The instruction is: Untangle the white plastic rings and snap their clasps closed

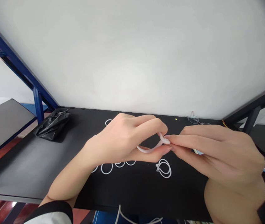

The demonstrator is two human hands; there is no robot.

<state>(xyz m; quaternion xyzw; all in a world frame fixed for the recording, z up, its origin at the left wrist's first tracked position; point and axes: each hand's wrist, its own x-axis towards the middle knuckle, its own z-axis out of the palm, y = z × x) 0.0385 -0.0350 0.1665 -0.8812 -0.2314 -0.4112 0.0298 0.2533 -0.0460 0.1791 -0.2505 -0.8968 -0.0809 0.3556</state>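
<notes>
A white plastic ring (148, 151) with a clasp-like joint is held above the black table, between my two hands. My left hand (125, 135) curls around it, its fingers over the top and its thumb below; part of the ring is hidden behind them. At the joint, my right hand (221, 152) pinches the ring's end between thumb and fingers, close to my left thumb tip. Below the hands, two open white rings (167, 176) with notched ends lie overlapping on the table. Several closed white rings (106, 173) rest beneath my left hand, some partly covered by it.
A crumpled black plastic bag (53, 125) lies at the left of the black table (127, 193). Near the back right are a thin coiled wire (194, 119) and a small yellow bit (176, 119). Blue frame bars (27, 73) slope along the left. A white cable (132, 220) hangs at the front edge.
</notes>
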